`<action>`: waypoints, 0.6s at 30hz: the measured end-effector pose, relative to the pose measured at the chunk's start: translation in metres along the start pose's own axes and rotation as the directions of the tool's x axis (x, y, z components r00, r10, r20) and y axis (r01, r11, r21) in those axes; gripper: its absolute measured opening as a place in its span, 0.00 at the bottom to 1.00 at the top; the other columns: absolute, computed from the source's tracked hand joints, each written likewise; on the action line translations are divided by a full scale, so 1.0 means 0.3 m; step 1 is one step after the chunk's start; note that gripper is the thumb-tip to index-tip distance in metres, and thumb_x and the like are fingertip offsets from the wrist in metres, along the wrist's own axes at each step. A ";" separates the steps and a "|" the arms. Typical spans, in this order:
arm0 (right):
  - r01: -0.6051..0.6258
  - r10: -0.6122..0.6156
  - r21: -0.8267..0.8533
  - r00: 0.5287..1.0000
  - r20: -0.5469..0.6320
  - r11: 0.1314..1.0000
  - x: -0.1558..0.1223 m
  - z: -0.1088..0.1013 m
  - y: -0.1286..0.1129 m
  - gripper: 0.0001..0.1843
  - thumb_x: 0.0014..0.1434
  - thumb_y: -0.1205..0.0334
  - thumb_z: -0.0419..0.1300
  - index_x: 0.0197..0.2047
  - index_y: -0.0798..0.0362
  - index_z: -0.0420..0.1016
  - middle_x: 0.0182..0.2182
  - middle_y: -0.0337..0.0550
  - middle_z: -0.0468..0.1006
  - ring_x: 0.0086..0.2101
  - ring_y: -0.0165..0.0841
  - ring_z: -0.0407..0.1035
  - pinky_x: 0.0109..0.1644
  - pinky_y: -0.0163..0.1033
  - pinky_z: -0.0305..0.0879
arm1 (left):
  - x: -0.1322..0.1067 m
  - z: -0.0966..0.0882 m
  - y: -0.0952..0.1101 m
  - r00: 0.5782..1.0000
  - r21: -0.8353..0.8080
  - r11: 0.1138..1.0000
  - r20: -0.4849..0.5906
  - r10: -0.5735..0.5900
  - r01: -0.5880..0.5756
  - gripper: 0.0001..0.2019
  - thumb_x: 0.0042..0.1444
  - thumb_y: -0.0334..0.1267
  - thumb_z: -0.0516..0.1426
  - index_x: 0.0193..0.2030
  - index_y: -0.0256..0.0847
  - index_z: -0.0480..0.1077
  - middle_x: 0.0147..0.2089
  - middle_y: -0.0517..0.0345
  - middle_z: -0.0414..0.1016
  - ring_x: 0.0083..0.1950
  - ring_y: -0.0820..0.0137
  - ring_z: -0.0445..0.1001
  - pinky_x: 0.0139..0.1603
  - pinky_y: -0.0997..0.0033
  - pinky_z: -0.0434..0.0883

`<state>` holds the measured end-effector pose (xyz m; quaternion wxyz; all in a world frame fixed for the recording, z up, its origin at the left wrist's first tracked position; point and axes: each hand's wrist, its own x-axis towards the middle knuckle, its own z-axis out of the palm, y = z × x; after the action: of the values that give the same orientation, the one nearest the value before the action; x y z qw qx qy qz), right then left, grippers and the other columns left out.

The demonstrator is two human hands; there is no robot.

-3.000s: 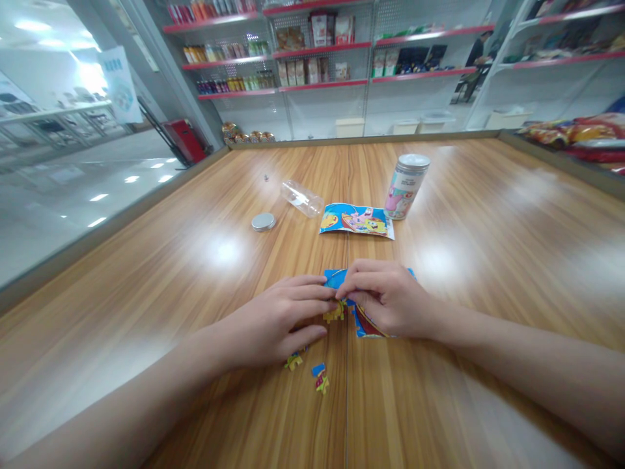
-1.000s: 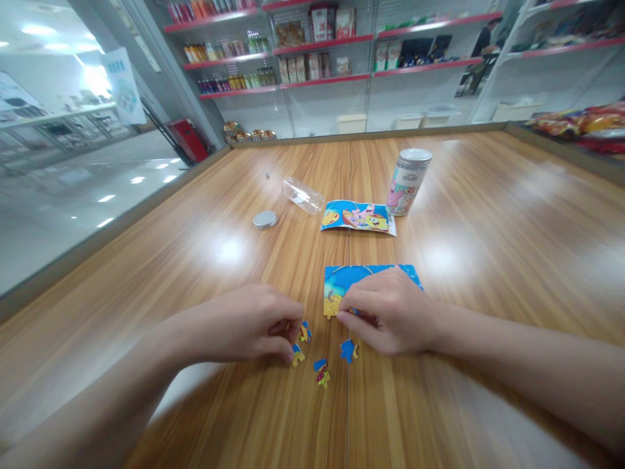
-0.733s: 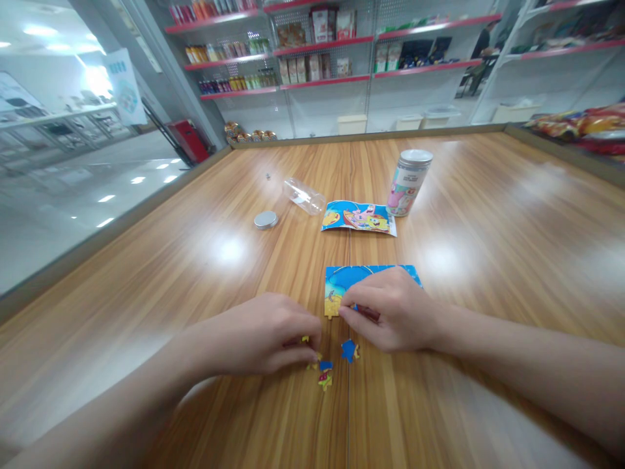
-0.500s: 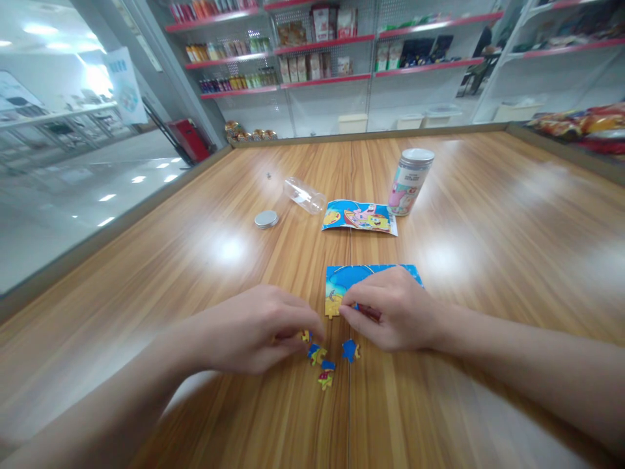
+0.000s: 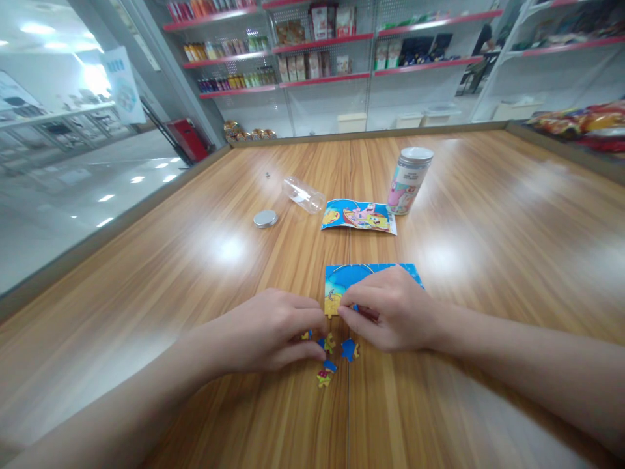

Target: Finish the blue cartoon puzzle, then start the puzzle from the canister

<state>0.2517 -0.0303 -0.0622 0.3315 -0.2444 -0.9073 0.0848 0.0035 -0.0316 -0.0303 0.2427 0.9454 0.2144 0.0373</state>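
My right hand (image 5: pixel 390 309) rests over the partly joined jigsaw puzzle (image 5: pixel 336 277), hiding much of it. Its thumb and forefinger are pinched together, with a bit of a blue puzzle piece showing between them. To the left, my left hand (image 5: pixel 278 329) has thumb and forefinger around a blue and yellow puzzle piece (image 5: pixel 329 342) on the table. Nearby lie a blue loose piece (image 5: pixel 349 350), a red and yellow piece (image 5: pixel 323 378) with a blue one (image 5: pixel 330 366) touching or close to it, and another piece (image 5: pixel 306 335) partly under my left fingers.
Beyond the puzzle lies a curled picture sheet (image 5: pixel 359 216), with a printed can (image 5: pixel 410 181) upright at its right end. A clear plastic jar (image 5: pixel 303 194) lies on its side near a silver lid (image 5: pixel 265 218). Stocked shelves (image 5: pixel 322 78) stand behind the table (image 5: pixel 195 260).
My left hand has shifted slightly right, and the blue and yellow piece has moved right and away from me, turning. My right hand stays almost still.
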 end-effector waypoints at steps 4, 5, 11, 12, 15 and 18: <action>-0.003 0.003 -0.009 1.000 -0.009 1.000 0.001 0.000 -0.001 0.11 0.62 0.66 0.57 0.28 0.54 0.74 0.18 0.35 0.71 0.20 0.26 0.61 0.26 0.36 0.50 | 0.000 0.001 0.005 1.000 0.020 1.000 0.019 0.007 -0.008 0.12 0.65 0.30 0.55 0.53 0.44 0.73 0.43 0.53 0.77 0.41 0.66 0.79 0.40 0.72 0.72; -0.003 0.003 -0.007 1.000 -0.010 1.000 0.001 0.001 -0.001 0.11 0.61 0.66 0.57 0.28 0.54 0.74 0.18 0.35 0.71 0.20 0.26 0.61 0.26 0.36 0.50 | 0.001 0.002 0.005 1.000 0.015 1.000 0.021 0.002 -0.003 0.12 0.65 0.29 0.55 0.53 0.44 0.73 0.43 0.53 0.77 0.42 0.66 0.79 0.41 0.72 0.72; -0.003 0.003 -0.010 1.000 -0.015 1.000 0.000 0.005 0.005 0.11 0.61 0.66 0.57 0.28 0.54 0.74 0.18 0.35 0.71 0.20 0.27 0.61 0.26 0.36 0.50 | 0.013 0.012 0.002 0.996 -0.001 0.996 -0.021 -0.088 0.088 0.05 0.66 0.35 0.56 0.46 0.40 0.72 0.40 0.55 0.77 0.38 0.68 0.77 0.37 0.72 0.69; -0.006 0.006 -0.012 1.000 -0.017 1.000 0.000 0.005 0.005 0.11 0.62 0.66 0.57 0.28 0.54 0.74 0.18 0.35 0.71 0.20 0.27 0.61 0.26 0.36 0.50 | 0.015 0.016 0.000 0.994 0.010 0.994 -0.038 -0.106 0.106 0.05 0.66 0.35 0.56 0.46 0.40 0.71 0.39 0.56 0.77 0.37 0.68 0.77 0.35 0.72 0.68; -0.011 0.011 -0.011 1.000 -0.015 1.000 -0.001 0.005 0.005 0.11 0.63 0.64 0.57 0.29 0.54 0.75 0.18 0.34 0.70 0.20 0.27 0.61 0.26 0.36 0.50 | 0.018 0.030 -0.006 0.984 0.053 0.987 -0.100 -0.146 0.151 0.06 0.66 0.36 0.56 0.47 0.40 0.71 0.37 0.57 0.77 0.33 0.70 0.75 0.33 0.73 0.66; -0.024 0.024 -0.018 1.000 -0.009 1.000 -0.002 0.003 0.005 0.12 0.63 0.64 0.57 0.28 0.54 0.74 0.18 0.35 0.70 0.20 0.27 0.62 0.26 0.36 0.50 | 0.022 0.041 -0.012 0.976 0.079 0.981 -0.142 -0.165 0.178 0.08 0.67 0.38 0.56 0.49 0.40 0.71 0.34 0.58 0.76 0.32 0.70 0.74 0.33 0.73 0.65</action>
<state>0.2520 -0.0293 -0.0637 0.3320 -0.2588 -0.9036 0.0796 0.0101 -0.0315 -0.0429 0.1864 0.9288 0.3127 0.0701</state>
